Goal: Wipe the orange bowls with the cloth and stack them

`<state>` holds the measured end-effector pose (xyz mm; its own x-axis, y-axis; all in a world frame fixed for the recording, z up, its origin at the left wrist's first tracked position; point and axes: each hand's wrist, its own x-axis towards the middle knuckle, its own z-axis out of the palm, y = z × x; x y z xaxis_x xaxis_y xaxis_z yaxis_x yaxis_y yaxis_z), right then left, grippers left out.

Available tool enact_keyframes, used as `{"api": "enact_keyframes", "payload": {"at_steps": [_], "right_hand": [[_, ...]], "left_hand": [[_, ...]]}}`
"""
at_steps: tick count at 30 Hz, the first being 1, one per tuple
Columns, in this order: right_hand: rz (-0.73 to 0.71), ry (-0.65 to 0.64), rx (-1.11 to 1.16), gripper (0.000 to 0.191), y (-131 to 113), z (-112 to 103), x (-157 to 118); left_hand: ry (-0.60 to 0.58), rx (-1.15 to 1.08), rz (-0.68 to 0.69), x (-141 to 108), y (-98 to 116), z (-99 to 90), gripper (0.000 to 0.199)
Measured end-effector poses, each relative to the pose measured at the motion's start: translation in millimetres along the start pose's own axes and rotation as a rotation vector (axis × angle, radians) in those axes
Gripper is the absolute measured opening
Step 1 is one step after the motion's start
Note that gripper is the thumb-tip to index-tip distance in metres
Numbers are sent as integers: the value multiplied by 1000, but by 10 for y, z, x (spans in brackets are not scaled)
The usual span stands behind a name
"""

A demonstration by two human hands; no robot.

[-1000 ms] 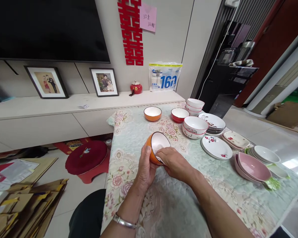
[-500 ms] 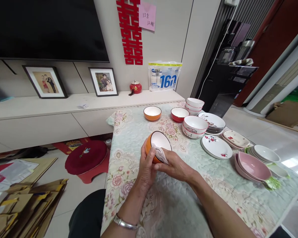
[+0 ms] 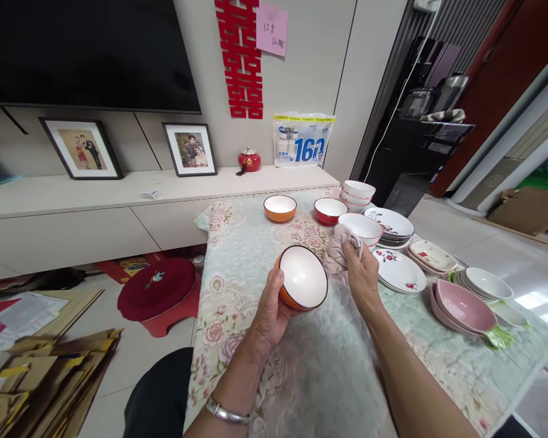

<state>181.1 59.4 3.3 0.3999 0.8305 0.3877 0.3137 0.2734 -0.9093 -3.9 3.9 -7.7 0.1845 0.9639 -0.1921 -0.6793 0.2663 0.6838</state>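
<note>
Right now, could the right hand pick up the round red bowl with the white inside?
Probably not as it is: the right hand grips a crumpled pinkish-grey cloth. The red bowl stands just beyond, its left side apparently free.

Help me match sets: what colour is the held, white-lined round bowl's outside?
The bowl is orange outside, clearest in head view.

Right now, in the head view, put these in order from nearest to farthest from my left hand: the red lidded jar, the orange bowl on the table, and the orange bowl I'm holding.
From your left hand:
1. Held orange bowl: in its grip.
2. Other orange bowl: ahead, beyond the held one.
3. Red lidded jar: farthest back, slightly left, on the white cabinet.
</note>
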Motion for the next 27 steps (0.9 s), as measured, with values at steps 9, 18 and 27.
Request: {"api": "enact_keyframes", "payload": {"at_steps": [9,18,27], "right_hand": [[-448,-382,-204,40,-213,82,-231],[-710,-556,-404,39,-323,75,-238],[-163,-571,-287,26,-25,35,-87]], "left_hand": [[-99,84,-30,-17,-47,21,57],[-179,171,-27,-85,-22,120,62],[-117,185,100,-87,-1,138,68]]}}
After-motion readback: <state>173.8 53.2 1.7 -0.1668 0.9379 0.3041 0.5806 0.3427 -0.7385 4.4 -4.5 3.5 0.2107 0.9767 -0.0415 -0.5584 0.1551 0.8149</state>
